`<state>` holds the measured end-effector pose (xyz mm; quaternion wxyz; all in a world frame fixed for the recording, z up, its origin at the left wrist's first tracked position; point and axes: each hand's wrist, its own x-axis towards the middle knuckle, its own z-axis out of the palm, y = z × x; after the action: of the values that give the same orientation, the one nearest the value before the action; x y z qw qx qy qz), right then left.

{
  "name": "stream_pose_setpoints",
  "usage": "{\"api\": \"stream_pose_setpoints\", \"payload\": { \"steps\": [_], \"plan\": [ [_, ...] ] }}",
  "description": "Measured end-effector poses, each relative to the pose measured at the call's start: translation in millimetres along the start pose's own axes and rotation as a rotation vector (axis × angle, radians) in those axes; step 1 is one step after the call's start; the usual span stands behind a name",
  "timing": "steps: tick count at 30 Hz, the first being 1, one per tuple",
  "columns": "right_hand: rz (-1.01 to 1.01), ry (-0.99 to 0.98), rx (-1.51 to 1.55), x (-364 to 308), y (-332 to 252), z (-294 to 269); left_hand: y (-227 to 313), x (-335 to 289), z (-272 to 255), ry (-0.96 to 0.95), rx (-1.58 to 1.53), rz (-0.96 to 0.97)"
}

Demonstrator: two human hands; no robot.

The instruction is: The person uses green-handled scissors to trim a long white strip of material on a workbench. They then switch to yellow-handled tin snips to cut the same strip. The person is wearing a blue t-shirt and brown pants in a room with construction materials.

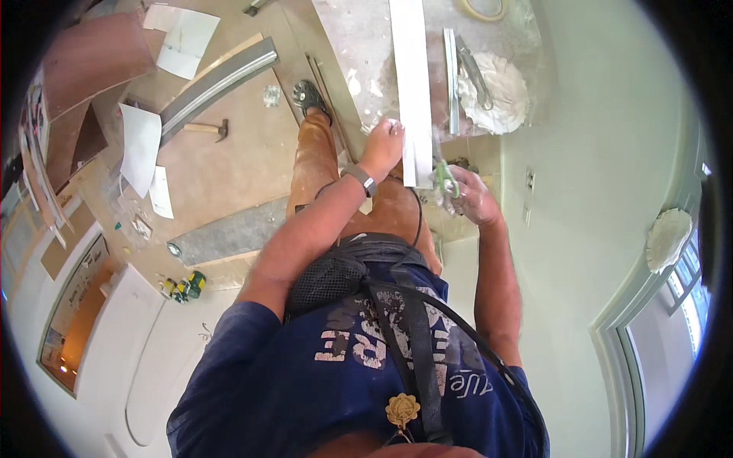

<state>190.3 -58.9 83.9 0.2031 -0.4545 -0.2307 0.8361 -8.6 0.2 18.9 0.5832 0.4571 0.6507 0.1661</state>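
A long white trim strip (413, 84) runs from the top of the view toward my body, its near end just in front of my thighs. My left hand (384, 147), fingers curled and closed, grips the strip's left edge near that end. Green-handled snips (445, 179) are in my right hand (472, 197), which is smeared with white. Their blades point up along the strip's right edge; whether they touch it I cannot tell. Both hands are above a stained work board (366, 46).
Right of the strip lie narrow metal profiles (452, 80), a metal tool (475, 76) and a white plaster mound (504, 95). A tape roll (489, 6) sits farther back. On the left are a hammer (206, 130), a grey metal track (221, 80) and green-yellow power tools (183, 285).
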Motion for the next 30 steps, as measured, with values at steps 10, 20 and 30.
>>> {"api": "stream_pose_setpoints", "payload": {
  "steps": [10,20,30],
  "plan": [
    [-0.196,0.596,-0.359,32,-20,12,31,-17,-12,-0.140,-0.123,-0.068],
    [-0.336,0.624,-0.011,34,-20,18,46,-21,-12,-0.350,-0.109,0.038],
    [-0.272,0.741,-0.916,-63,-93,43,107,-12,-43,-0.006,0.660,0.769]
  ]
}}
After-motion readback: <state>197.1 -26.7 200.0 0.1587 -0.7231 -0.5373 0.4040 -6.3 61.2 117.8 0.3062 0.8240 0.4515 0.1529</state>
